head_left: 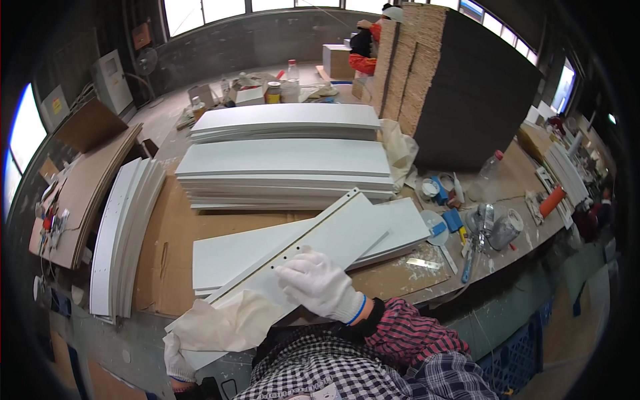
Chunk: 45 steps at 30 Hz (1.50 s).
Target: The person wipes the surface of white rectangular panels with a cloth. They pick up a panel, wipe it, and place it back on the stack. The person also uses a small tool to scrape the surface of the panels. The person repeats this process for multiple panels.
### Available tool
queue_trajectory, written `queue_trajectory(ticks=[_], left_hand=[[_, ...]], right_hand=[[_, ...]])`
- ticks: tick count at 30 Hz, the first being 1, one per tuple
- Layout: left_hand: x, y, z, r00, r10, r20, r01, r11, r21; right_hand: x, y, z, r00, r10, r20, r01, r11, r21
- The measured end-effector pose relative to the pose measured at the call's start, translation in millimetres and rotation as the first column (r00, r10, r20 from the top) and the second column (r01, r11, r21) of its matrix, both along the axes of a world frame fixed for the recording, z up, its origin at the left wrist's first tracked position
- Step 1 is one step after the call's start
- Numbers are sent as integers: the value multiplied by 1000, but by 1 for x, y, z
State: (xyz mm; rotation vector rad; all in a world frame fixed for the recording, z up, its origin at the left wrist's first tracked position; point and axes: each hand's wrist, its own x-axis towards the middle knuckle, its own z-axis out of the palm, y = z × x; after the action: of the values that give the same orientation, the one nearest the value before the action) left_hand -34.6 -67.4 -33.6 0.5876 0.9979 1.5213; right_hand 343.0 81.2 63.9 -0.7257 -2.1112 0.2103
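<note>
A long white board (313,243) with a grooved edge and a few small dark holes lies slantwise before me, tilted across other white boards (230,257). My left hand (177,360), in a white knit glove, is closed around the board's near left end. A crumpled cream cloth (233,320) drapes over that end, beside the left hand. My right hand (321,285), gloved too, rests on the middle of the board near the holes. Its fingers are curled, and whatever may be in them is hidden.
White boards are stacked at the back (287,160) and stand on the left (120,233). A tall dark-faced panel stack (480,87) rises at the back right. Tape rolls (507,227), a putty knife (448,257) and a plastic bottle (485,177) lie right. Another person (365,50) works behind.
</note>
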Motion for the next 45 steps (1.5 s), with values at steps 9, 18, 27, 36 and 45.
queue_trajectory(ticks=[9,18,27,36,45], left_hand=[[-24,27,-13,989,-138,-54,139,990,30],[-25,17,-10,993,-108,-52,107,994,-12],[-23,25,-2,989,-95,-116,92,995,-37],[-35,21,-18,988,-95,-125,92,995,-28],[-38,18,-17,989,-132,-71,128,991,-47]], right_hand=[[278,-7,-33,561,-826,50,807,532,-257],[301,18,-39,375,-745,551,862,62,-503],[309,33,-58,446,-745,496,792,71,-606],[311,25,-55,451,-823,346,764,155,-627],[303,26,-29,510,-840,187,779,358,-514]])
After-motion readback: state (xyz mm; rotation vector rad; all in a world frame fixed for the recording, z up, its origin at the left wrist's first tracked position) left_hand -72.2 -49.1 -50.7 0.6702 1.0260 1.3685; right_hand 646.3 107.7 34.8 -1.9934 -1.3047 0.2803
